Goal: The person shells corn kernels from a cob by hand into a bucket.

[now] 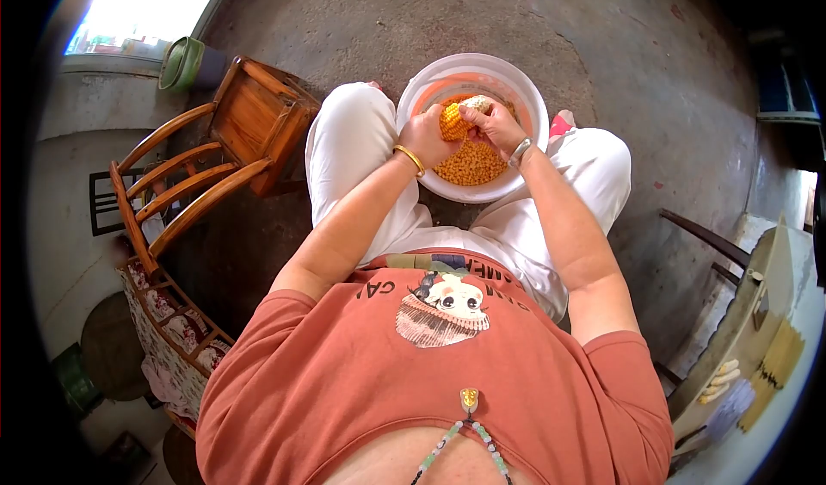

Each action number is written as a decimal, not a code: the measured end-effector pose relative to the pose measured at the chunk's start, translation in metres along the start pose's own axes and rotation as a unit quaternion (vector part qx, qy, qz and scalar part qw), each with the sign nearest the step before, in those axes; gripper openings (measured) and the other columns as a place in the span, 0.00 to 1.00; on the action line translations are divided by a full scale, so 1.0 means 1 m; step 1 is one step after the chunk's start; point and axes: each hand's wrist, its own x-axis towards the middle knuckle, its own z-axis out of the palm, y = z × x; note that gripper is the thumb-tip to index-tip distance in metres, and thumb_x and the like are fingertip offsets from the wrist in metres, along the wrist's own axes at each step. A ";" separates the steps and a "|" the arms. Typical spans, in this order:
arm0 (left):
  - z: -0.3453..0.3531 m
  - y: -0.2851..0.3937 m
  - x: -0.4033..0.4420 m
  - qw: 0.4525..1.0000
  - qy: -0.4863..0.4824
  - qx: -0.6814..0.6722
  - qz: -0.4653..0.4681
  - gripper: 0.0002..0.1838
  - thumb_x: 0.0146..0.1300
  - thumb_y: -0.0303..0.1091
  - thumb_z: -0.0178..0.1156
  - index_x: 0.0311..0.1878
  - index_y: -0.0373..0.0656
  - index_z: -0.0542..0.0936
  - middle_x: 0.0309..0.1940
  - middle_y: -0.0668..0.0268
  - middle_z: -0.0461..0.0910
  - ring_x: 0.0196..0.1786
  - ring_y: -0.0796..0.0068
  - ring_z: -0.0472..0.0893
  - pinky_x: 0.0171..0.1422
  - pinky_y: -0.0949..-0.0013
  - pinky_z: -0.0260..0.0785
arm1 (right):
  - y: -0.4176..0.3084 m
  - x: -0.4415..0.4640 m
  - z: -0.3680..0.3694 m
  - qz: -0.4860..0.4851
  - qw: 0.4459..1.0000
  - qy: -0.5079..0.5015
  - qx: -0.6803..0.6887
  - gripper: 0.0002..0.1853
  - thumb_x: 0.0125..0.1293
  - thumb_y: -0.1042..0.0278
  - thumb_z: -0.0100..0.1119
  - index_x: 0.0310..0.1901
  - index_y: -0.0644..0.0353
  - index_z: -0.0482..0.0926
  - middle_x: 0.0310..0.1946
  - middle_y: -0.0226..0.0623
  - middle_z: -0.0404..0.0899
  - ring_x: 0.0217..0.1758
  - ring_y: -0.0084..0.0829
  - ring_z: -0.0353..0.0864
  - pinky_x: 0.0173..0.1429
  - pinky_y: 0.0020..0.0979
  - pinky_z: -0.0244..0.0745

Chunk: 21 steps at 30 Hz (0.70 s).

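An ear of corn (453, 123), yellow with a paler, partly bare end, is held over a large white basin (533, 98). My left hand (422, 136), with a gold bracelet at the wrist, is closed round the yellow end. On the other side my right hand (497, 129), wearing a silver bracelet, has its fingers bent against the cob near the pale end. Loose yellow kernels (471, 165) lie in the basin below both hands. The basin stands between my knees.
A wooden chair (258, 111) stands to the left on the concrete floor (344, 20), near a green bin (181, 63). A patterned seat (181, 326) is at the lower left. At the right is a table (723, 330) with some yellow pieces on it.
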 end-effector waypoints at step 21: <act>0.004 -0.009 0.001 0.995 0.021 -0.082 0.056 0.24 0.40 0.37 0.74 0.38 0.38 0.74 0.33 0.51 0.80 0.40 0.51 0.80 0.44 0.58 0.72 | -0.009 -0.009 0.004 -0.015 0.999 -0.014 0.046 0.15 0.63 0.64 0.64 0.48 0.57 0.74 0.35 0.28 0.77 0.29 0.16 0.76 0.33 0.18 0.77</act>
